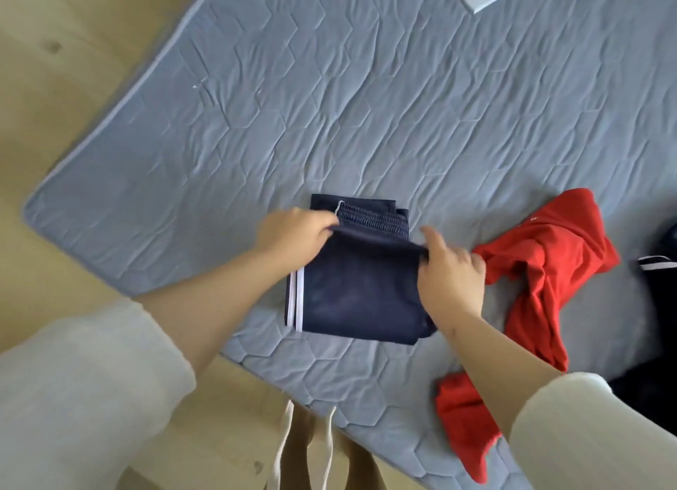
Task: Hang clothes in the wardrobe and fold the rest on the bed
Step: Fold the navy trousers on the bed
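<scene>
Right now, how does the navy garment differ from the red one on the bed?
The navy garment is folded into a flat rectangle; the red garment sprawls crumpled. The left hand and right hand grip the navy garment's top fold; the red garment lies loose. The navy garment has white stripes; the red garment looks mostly plain. Both lie on the quilted mattress.

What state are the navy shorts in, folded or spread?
Folded: the navy shorts form a layered rectangle on the mattress; left hand and right hand grip the top layer.
</scene>
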`<state>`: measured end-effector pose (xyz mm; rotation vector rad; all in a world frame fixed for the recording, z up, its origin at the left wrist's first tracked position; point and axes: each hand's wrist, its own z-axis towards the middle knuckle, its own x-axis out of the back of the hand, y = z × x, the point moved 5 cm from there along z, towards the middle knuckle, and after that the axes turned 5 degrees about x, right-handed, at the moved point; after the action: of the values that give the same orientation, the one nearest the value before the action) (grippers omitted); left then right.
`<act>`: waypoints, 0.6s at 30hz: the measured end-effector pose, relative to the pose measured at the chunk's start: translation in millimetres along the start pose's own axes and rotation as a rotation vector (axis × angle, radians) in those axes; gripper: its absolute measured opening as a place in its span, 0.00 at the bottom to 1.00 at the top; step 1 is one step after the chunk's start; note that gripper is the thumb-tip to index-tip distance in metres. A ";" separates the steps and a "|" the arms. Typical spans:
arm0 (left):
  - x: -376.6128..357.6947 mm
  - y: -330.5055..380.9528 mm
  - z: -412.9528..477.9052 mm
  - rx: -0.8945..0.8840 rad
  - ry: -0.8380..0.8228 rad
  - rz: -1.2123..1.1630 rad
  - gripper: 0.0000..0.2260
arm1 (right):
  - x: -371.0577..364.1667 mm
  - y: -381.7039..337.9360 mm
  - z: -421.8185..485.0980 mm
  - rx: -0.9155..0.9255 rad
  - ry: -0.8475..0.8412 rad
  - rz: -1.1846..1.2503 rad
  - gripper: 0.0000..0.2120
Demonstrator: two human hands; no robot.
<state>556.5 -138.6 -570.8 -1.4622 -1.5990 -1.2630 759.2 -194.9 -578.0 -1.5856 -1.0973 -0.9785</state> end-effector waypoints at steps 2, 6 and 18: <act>11.9 2.2 15.1 -0.044 0.212 0.003 0.16 | 2.6 5.1 13.2 -0.049 0.118 0.108 0.27; -11.1 -14.8 29.0 0.197 0.158 -0.057 0.32 | -16.9 16.6 23.0 -0.106 0.003 0.133 0.31; -164.4 -68.7 16.4 0.839 -0.293 -0.777 0.36 | -148.2 60.1 22.6 -0.520 -0.349 0.532 0.36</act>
<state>524.0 -179.8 -741.8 -0.5013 -2.5976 -0.5411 777.3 -212.7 -737.5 -2.3835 -0.5907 -0.6593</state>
